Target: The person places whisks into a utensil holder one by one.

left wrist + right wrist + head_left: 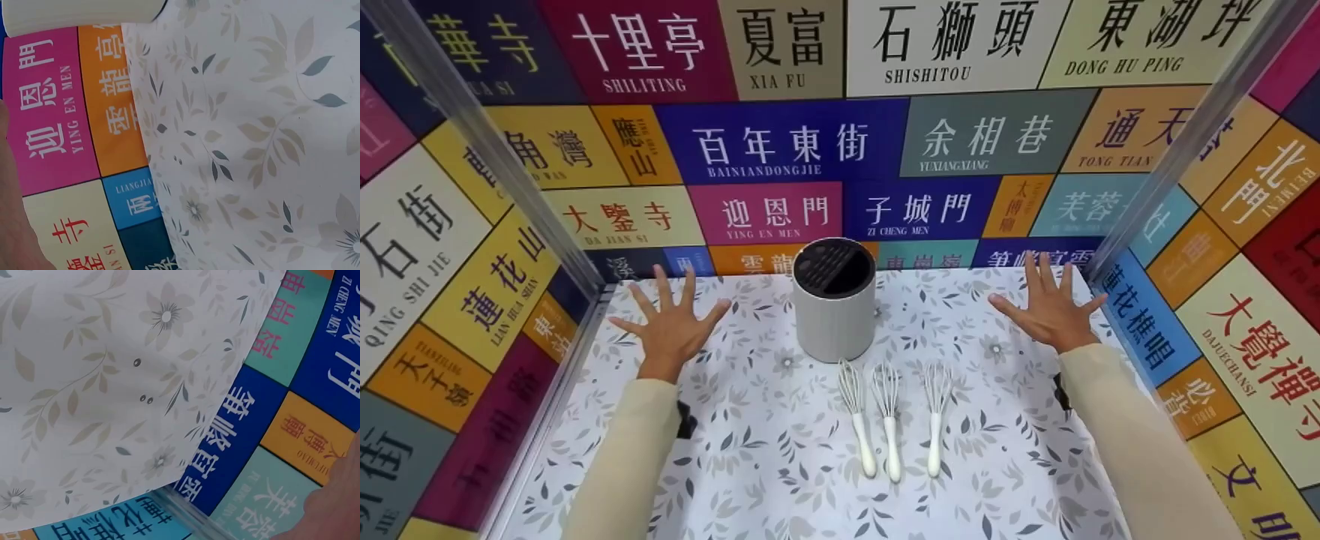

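Observation:
My left hand [671, 334], fingers spread wide, is held over the left side of the table with nothing in it. Over the right side, my right hand [1054, 311] is likewise spread and holds nothing. Between them, toward the back, stands a light grey cylindrical holder [835, 322] with a black slotted top. In front of it lie three whisks with white handles: a left whisk [858, 420], a middle whisk [889, 424] and a right whisk [936, 420]. Their wire heads point toward the back. Only an edge of each hand shows in the wrist views.
A white cloth with a leaf and flower print covers the table [765, 465]. Colourful panels with Chinese lettering form the back wall [780, 142] and both sides. Clear corner posts, a left post [510, 150] and a right post [1192, 127], rise at the table's back corners.

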The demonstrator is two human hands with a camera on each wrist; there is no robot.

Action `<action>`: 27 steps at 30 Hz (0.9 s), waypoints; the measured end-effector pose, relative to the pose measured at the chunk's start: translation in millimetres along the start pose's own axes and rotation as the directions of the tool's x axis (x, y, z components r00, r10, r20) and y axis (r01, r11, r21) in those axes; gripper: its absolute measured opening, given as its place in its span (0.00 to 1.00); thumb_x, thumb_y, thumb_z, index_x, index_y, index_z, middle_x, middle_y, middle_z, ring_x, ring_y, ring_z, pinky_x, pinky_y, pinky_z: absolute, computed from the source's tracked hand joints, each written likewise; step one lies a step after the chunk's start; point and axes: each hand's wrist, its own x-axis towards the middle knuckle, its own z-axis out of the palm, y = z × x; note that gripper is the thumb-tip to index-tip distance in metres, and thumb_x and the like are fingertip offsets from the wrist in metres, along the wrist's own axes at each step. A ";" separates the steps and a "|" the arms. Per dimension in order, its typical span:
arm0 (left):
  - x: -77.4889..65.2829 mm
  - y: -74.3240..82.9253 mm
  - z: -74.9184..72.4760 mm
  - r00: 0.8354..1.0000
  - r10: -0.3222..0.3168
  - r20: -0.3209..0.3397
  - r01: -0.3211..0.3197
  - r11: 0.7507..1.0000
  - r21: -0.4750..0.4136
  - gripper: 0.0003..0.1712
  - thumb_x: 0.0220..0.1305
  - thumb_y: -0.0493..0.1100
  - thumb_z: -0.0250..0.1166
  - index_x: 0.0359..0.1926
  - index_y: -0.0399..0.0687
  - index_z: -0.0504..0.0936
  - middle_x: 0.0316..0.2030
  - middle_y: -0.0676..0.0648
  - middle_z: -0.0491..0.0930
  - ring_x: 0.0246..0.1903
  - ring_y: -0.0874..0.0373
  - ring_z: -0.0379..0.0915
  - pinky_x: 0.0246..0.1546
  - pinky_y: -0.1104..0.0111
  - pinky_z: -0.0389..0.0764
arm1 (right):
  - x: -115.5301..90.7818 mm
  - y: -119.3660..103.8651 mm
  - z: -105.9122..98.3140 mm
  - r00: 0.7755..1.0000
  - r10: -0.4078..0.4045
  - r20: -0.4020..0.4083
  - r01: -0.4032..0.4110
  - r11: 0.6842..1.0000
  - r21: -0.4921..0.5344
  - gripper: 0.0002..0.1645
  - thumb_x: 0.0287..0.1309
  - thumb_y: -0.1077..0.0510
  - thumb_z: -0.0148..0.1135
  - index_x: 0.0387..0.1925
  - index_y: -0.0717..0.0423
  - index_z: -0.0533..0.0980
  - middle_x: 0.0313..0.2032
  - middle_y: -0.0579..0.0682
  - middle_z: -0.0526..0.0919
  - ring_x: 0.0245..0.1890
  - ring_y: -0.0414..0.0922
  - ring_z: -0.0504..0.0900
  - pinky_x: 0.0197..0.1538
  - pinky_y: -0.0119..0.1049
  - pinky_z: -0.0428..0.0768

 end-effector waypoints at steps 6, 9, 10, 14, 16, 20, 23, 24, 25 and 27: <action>-5.3 15.4 -0.2 0.998 0.060 -0.002 -0.060 0.996 -0.059 0.61 0.58 0.89 0.37 0.83 0.65 0.38 0.82 0.43 0.26 0.78 0.29 0.19 0.59 0.20 0.18 | -5.2 -8.8 4.7 0.999 -0.021 0.031 0.019 0.998 0.067 0.68 0.55 0.11 0.40 0.79 0.37 0.21 0.82 0.60 0.33 0.78 0.72 0.39 0.61 0.86 0.29; -7.2 27.4 -1.4 0.992 0.121 -0.028 -0.123 0.988 -0.092 0.58 0.63 0.85 0.43 0.83 0.61 0.44 0.83 0.42 0.34 0.80 0.31 0.29 0.63 0.20 0.25 | -11.1 -15.3 9.4 0.998 -0.043 0.045 0.039 0.995 0.092 0.67 0.56 0.12 0.39 0.79 0.36 0.21 0.81 0.64 0.41 0.76 0.73 0.51 0.67 0.82 0.43; -7.8 31.9 -2.0 0.989 0.146 -0.039 -0.149 0.984 -0.099 0.56 0.64 0.83 0.45 0.83 0.60 0.46 0.83 0.42 0.38 0.80 0.31 0.33 0.64 0.20 0.27 | -13.1 -17.3 11.4 0.997 -0.050 0.051 0.045 0.994 0.100 0.67 0.57 0.12 0.40 0.79 0.36 0.20 0.80 0.65 0.44 0.74 0.74 0.55 0.68 0.80 0.50; -10.1 51.7 -3.4 0.964 0.255 -0.072 -0.262 0.958 -0.116 0.51 0.67 0.78 0.50 0.82 0.59 0.53 0.81 0.44 0.49 0.79 0.37 0.44 0.68 0.22 0.34 | -22.4 -24.7 19.9 0.994 -0.087 0.063 0.079 0.990 0.119 0.65 0.59 0.13 0.41 0.79 0.35 0.21 0.77 0.70 0.56 0.67 0.74 0.68 0.61 0.74 0.69; -10.6 61.5 -3.6 0.948 0.305 -0.087 -0.314 0.942 -0.123 0.50 0.67 0.76 0.53 0.81 0.59 0.55 0.80 0.45 0.53 0.78 0.39 0.48 0.69 0.24 0.37 | -27.1 -27.9 24.6 0.993 -0.106 0.052 0.099 0.986 0.133 0.65 0.59 0.14 0.42 0.81 0.36 0.24 0.73 0.70 0.63 0.64 0.73 0.73 0.59 0.73 0.72; -11.3 81.0 -3.4 0.918 0.385 -0.091 -0.395 0.910 -0.129 0.48 0.67 0.72 0.57 0.80 0.59 0.57 0.80 0.47 0.55 0.77 0.41 0.53 0.71 0.26 0.42 | -36.6 -36.7 34.5 0.990 -0.138 0.035 0.131 0.979 0.156 0.64 0.60 0.16 0.45 0.82 0.39 0.32 0.64 0.70 0.75 0.56 0.69 0.80 0.55 0.70 0.76; -12.1 95.9 -1.3 0.901 0.427 -0.076 -0.434 0.890 -0.141 0.48 0.67 0.70 0.61 0.80 0.60 0.57 0.80 0.48 0.55 0.77 0.41 0.54 0.72 0.27 0.43 | -43.0 -43.1 43.0 0.986 -0.164 0.031 0.157 0.974 0.162 0.63 0.60 0.16 0.46 0.83 0.42 0.37 0.56 0.69 0.81 0.50 0.65 0.84 0.50 0.66 0.80; -12.2 100.9 -0.2 0.895 0.439 -0.072 -0.445 0.884 -0.143 0.48 0.66 0.70 0.62 0.80 0.60 0.57 0.80 0.48 0.55 0.77 0.41 0.55 0.72 0.27 0.43 | -45.2 -45.2 45.9 0.985 -0.168 0.031 0.161 0.973 0.164 0.63 0.60 0.16 0.46 0.83 0.43 0.39 0.54 0.69 0.82 0.48 0.63 0.85 0.48 0.65 0.81; -12.2 105.9 1.3 0.891 0.448 -0.069 -0.454 0.879 -0.147 0.48 0.66 0.69 0.63 0.80 0.60 0.58 0.80 0.48 0.55 0.77 0.41 0.55 0.72 0.28 0.44 | -47.0 -46.7 49.1 0.984 -0.175 0.030 0.167 0.972 0.163 0.63 0.60 0.16 0.46 0.83 0.44 0.41 0.52 0.68 0.84 0.46 0.61 0.85 0.46 0.63 0.81; -11.5 115.2 4.2 0.881 0.468 -0.070 -0.473 0.869 -0.147 0.48 0.65 0.69 0.64 0.79 0.59 0.59 0.80 0.48 0.56 0.76 0.41 0.56 0.71 0.28 0.47 | -50.9 -49.3 55.4 0.982 -0.184 0.033 0.176 0.970 0.166 0.62 0.60 0.16 0.46 0.82 0.47 0.44 0.48 0.65 0.85 0.43 0.58 0.86 0.43 0.60 0.82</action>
